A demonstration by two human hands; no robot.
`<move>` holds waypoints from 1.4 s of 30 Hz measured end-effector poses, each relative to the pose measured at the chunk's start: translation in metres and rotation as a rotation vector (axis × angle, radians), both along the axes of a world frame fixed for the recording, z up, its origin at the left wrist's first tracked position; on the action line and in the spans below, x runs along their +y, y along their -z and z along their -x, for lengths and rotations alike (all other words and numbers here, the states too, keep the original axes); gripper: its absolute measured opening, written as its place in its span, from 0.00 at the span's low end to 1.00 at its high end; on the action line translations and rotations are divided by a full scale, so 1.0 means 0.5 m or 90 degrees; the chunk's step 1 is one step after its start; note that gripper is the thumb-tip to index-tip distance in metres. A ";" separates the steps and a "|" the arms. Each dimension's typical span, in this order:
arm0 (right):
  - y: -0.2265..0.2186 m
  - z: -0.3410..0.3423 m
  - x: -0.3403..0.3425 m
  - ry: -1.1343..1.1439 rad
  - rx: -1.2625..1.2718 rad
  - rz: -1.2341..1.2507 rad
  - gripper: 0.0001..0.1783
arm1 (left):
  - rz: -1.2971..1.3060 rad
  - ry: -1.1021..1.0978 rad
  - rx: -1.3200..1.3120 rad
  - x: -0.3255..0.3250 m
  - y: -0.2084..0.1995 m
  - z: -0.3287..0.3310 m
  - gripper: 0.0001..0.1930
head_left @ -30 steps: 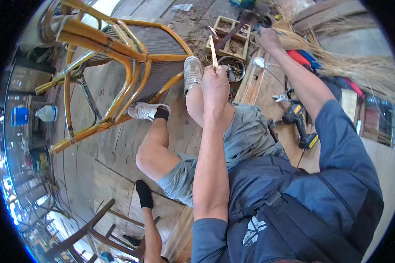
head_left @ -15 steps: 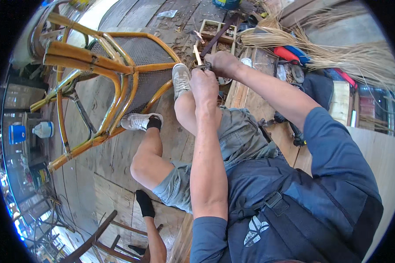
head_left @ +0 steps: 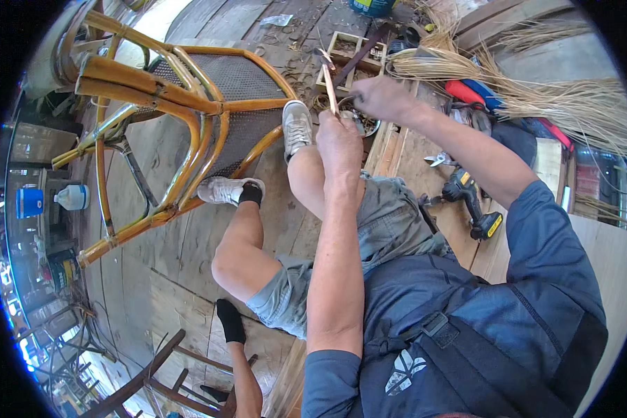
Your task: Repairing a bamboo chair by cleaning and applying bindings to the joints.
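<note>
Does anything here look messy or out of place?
Yes: shavings litter the floorboards beside the divided wooden box, and a clear plastic scrap lies near them like stray rubbish. The rattan chair also seems tipped over.

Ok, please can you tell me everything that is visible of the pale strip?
The pale strip is thin, fairly straight and light tan, and looks like wood or cane. The left hand grips it in a closed fist, hiding its near end. The visible part points forward and slightly left, its far end near the left side of the wooden box; its tip is unclear. The right hand is close beside it, but contact is unclear.
</note>
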State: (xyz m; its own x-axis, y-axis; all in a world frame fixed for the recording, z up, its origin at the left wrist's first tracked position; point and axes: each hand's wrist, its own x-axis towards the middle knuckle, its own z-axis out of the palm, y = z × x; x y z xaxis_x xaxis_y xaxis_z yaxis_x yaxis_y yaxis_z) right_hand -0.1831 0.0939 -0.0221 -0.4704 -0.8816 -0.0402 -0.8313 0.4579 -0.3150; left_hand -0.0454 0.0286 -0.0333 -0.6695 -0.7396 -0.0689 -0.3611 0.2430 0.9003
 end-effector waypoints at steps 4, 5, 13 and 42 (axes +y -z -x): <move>0.036 -0.019 -0.024 -0.084 -0.020 -0.038 0.12 | 0.035 0.003 0.010 -0.010 0.006 0.006 0.13; 0.035 -0.009 -0.028 -0.018 0.014 -0.059 0.11 | 0.044 0.011 0.002 -0.007 0.010 0.000 0.13; 0.054 0.229 0.066 0.320 0.103 0.024 0.14 | -0.180 0.034 0.073 -0.022 0.011 0.003 0.14; 0.048 -0.010 0.006 0.020 -0.034 0.140 0.15 | -0.274 0.037 0.169 -0.023 0.034 -0.008 0.13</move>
